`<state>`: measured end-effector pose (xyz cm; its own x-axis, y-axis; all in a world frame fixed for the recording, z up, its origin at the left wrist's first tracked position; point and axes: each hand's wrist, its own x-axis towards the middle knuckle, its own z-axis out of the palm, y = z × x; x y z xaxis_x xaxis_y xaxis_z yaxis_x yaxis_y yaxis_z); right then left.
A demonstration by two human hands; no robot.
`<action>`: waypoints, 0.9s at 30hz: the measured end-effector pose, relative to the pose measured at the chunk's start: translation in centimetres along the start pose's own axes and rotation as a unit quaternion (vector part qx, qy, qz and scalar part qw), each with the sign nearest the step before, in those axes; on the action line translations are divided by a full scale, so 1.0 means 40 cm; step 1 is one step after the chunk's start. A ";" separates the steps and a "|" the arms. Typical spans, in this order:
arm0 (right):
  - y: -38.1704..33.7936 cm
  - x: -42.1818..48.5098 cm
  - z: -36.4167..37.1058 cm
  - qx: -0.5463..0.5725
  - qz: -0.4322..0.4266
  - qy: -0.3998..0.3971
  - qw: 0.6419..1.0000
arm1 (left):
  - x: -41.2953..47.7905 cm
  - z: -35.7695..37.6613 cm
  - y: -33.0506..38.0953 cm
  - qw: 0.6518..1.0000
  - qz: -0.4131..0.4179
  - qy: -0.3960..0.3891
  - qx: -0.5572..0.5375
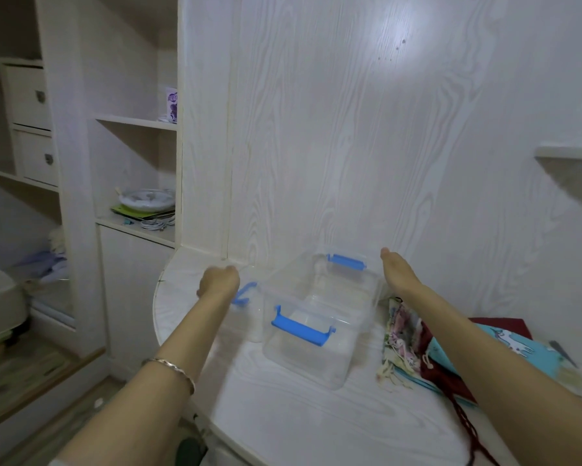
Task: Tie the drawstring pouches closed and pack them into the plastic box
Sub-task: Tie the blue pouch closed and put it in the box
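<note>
A clear plastic box [319, 334] with blue latches stands open in the middle of the white table [303, 415]. Its clear lid [249, 314], with a blue clip, stands against the box's left side. My left hand [218, 280] is curled at the lid's top edge and seems to grip it; the picture is blurred there. My right hand [395, 269] reaches past the box's far right corner with its fingers stretched away. Right of the box lies a pile of drawstring pouches: a floral one [400, 331], a dark red one [434, 368] with a trailing cord, and a turquoise one [515, 346].
A wood-grain wall panel [383, 163] rises right behind the table. The table's rounded edge drops off at the left. Shelves with a bowl [146, 200], cables and drawers [33, 129] stand at the left. A small grey tool [563, 353] lies at the far right.
</note>
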<state>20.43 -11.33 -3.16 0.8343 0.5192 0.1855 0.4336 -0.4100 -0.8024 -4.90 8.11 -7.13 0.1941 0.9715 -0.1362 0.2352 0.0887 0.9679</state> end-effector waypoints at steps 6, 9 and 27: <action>0.011 -0.048 -0.076 -0.040 -0.045 0.012 0.998 | -0.183 0.067 0.224 0.966 0.251 -0.056 -0.031; 0.048 -0.080 -0.137 -0.034 -0.036 0.027 0.998 | -0.281 0.171 0.272 0.940 0.282 -0.189 -0.034; 0.366 -0.251 -0.217 -0.199 0.019 -0.044 0.979 | -0.465 0.664 -0.051 0.800 0.336 -0.342 0.359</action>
<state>21.37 -29.05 -11.84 0.8267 0.5543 0.0963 0.5166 -0.6801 -0.5201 16.30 -15.97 -12.19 0.9253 0.3767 0.0434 0.2975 -0.7922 0.5329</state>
